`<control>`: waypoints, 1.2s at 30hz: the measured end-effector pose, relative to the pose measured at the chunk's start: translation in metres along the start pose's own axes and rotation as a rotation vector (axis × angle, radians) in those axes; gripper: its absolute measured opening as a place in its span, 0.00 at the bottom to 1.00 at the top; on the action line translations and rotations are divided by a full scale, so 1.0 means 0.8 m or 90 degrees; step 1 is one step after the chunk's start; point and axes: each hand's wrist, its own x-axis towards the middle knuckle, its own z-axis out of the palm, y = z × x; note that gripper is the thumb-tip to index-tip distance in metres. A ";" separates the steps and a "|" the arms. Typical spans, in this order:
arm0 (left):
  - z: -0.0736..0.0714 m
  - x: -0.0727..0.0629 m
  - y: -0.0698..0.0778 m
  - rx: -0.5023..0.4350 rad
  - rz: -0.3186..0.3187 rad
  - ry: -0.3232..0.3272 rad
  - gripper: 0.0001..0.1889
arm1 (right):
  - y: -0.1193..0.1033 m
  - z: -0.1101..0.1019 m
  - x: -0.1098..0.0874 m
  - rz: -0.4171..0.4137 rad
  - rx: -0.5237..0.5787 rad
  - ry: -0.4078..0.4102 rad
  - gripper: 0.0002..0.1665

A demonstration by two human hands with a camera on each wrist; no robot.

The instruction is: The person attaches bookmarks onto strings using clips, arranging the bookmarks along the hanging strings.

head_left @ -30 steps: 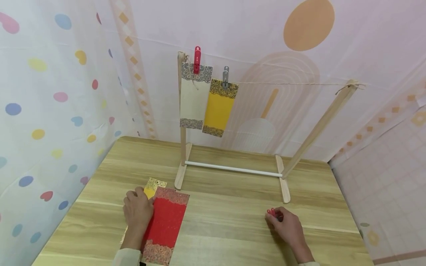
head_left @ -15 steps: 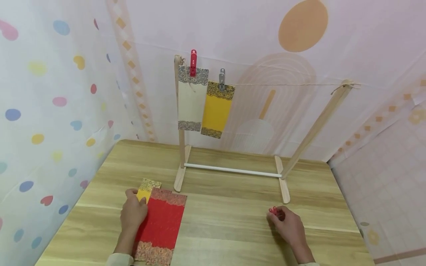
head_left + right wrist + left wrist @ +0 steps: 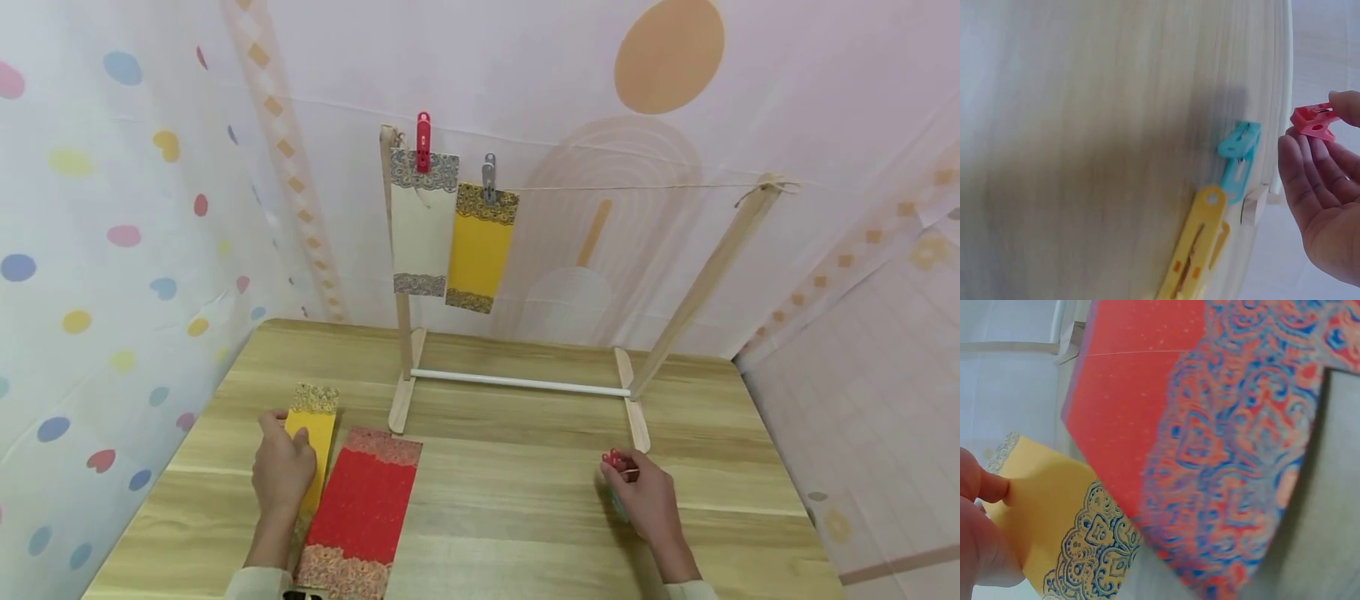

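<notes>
My left hand (image 3: 281,475) pinches a yellow paper card (image 3: 313,437) with patterned ends, thumb on its face. Just right of it lies a red card (image 3: 362,500) with lace-like borders, which fills much of the left wrist view. At the right, my right hand (image 3: 651,504) pinches a small red clothespin (image 3: 1315,122) between thumb and fingers. In the right wrist view, a teal clothespin (image 3: 1241,159) and a yellow clothespin (image 3: 1192,247) lie on the table below that hand.
Behind stands a wooden frame (image 3: 693,287) with a string (image 3: 600,188) across its posts and a white bar (image 3: 517,382) low down. A red clothespin (image 3: 423,142) holds a white card (image 3: 422,237) there; a grey clothespin (image 3: 490,177) holds another yellow card (image 3: 482,254).
My left hand has drawn the yellow card leftward, out from beside and partly under the red one. My right hand stays nearly in place with the red clothespin, slightly higher.
</notes>
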 end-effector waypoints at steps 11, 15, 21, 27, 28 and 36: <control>0.006 0.002 0.034 -0.050 0.062 0.068 0.20 | -0.005 0.009 0.006 0.057 0.085 -0.010 0.18; 0.013 0.000 0.053 -0.061 0.085 0.043 0.20 | -0.009 0.008 0.008 0.053 0.104 -0.001 0.16; 0.033 -0.004 0.074 -0.057 0.139 0.009 0.18 | -0.014 0.010 0.008 0.057 0.128 0.009 0.17; 0.053 -0.008 0.094 -0.064 0.182 -0.016 0.18 | -0.020 0.013 0.010 0.035 0.131 0.009 0.19; 0.056 -0.008 0.099 -0.068 0.187 -0.022 0.18 | -0.022 0.013 0.011 0.028 0.130 0.012 0.19; 0.072 -0.006 0.134 -0.116 0.208 -0.037 0.17 | -0.037 0.007 0.026 -0.013 0.134 0.036 0.18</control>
